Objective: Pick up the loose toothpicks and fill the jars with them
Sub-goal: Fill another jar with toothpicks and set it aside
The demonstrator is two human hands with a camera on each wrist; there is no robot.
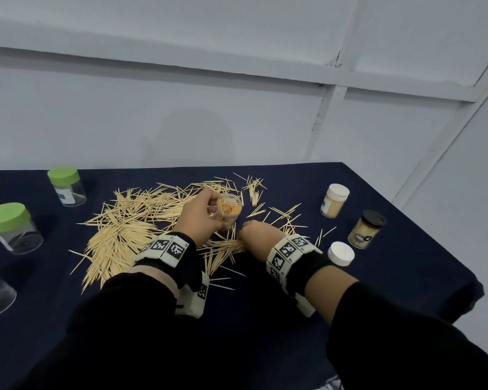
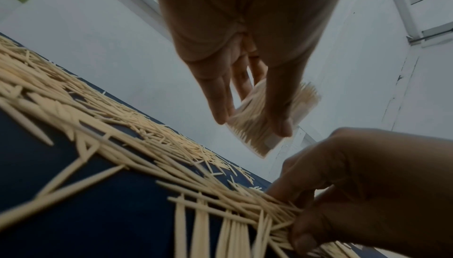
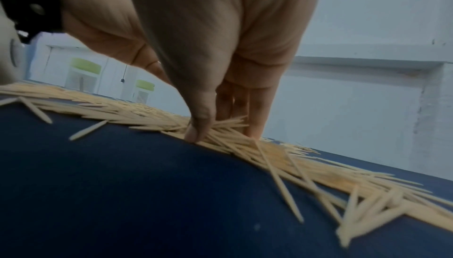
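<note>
In the head view the left hand [image 1: 199, 209] holds an open jar [image 1: 229, 211] full of toothpicks above the loose toothpicks [image 1: 124, 229] on the dark table [image 1: 378, 277]. The right hand [image 1: 255, 235] hides its own fingers.

The left wrist view shows the fingers [image 2: 215, 95] around the jar, its far side hidden.

In the blurred right wrist view the thumb [image 3: 201, 122] and fingers seem to pinch a small bundle of toothpicks [image 3: 230, 124] lying on the table.

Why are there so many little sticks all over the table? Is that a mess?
Yes. Loose toothpicks lie spilled across the dark tablecloth instead of in jars. The left hand holds an open jar while the right hand gathers more.
</note>
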